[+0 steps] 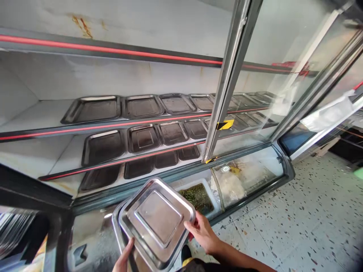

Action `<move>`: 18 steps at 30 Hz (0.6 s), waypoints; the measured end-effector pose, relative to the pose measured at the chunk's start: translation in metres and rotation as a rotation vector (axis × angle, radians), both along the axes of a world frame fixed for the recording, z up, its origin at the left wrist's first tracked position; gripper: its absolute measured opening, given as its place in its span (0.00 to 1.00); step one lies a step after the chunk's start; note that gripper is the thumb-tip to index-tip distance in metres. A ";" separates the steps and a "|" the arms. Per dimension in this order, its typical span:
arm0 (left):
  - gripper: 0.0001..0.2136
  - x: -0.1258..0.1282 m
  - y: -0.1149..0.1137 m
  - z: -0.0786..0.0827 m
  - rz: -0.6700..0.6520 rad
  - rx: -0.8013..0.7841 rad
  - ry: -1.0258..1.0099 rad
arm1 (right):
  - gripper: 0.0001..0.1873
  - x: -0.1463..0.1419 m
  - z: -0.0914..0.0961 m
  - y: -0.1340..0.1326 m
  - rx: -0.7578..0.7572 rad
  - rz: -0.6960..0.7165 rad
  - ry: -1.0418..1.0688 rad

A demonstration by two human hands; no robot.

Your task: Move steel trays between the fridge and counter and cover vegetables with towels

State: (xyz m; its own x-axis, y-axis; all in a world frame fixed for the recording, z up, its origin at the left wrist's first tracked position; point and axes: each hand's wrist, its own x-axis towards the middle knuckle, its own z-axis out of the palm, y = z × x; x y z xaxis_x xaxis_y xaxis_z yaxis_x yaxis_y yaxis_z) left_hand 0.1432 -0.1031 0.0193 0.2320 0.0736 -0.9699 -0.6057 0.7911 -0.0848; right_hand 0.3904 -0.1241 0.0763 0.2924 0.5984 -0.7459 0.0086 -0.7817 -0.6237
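Observation:
I hold a stack of square steel trays (157, 219) low in front of a glass display case. My right hand (202, 232) grips the stack's right edge, fingers curled round the rim. My left hand (124, 258) supports it from below at the near left corner, thumb on the rim. The top tray lies upside down, its bottom facing me. Beyond the stack, three shelves carry rows of empty steel trays (143, 138).
A sliding glass door's metal frame (224, 87) stands open in the middle of the case. A white tub of green vegetables (198, 196) sits in the chest below, beside a curved glass lid (249, 173). Speckled terrazzo floor (309, 223) spreads to the right.

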 end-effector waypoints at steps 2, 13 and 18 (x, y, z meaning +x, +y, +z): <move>0.24 -0.004 -0.012 0.003 0.028 0.034 0.021 | 0.29 -0.005 0.012 -0.011 -0.015 -0.020 0.062; 0.19 -0.011 -0.058 -0.006 0.150 0.148 0.115 | 0.27 -0.020 -0.041 -0.019 0.041 -0.318 0.299; 0.22 -0.016 -0.074 -0.027 0.113 0.122 0.139 | 0.21 0.031 -0.086 0.083 0.027 -0.707 0.111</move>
